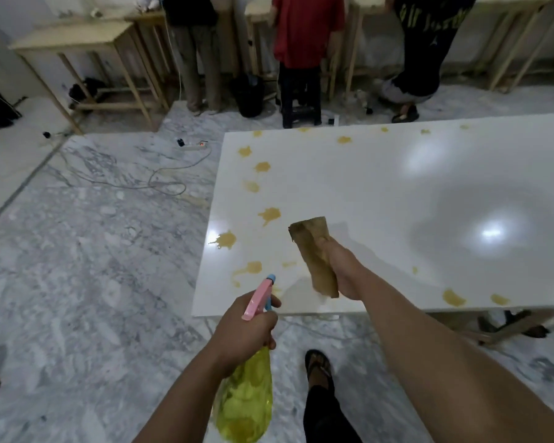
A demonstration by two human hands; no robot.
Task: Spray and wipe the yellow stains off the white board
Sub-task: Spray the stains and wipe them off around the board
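While the left grip (242, 330) clasps the light, slippery spray bottle (245, 401) by its neck, the right grip (344, 270) pinches a limp cloth (314, 251); yellow stains (227, 239) lie just beyond on the white board (381, 187).

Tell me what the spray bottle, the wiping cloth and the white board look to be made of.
Spray bottle: translucent yellow plastic, light passes through; pink and blue opaque plastic head. Cloth: soft tan fabric, matte, folded and creased, exact fibre unclear. White board: hard glossy surface, perhaps laminate or acrylic; it mirrors ceiling lights.
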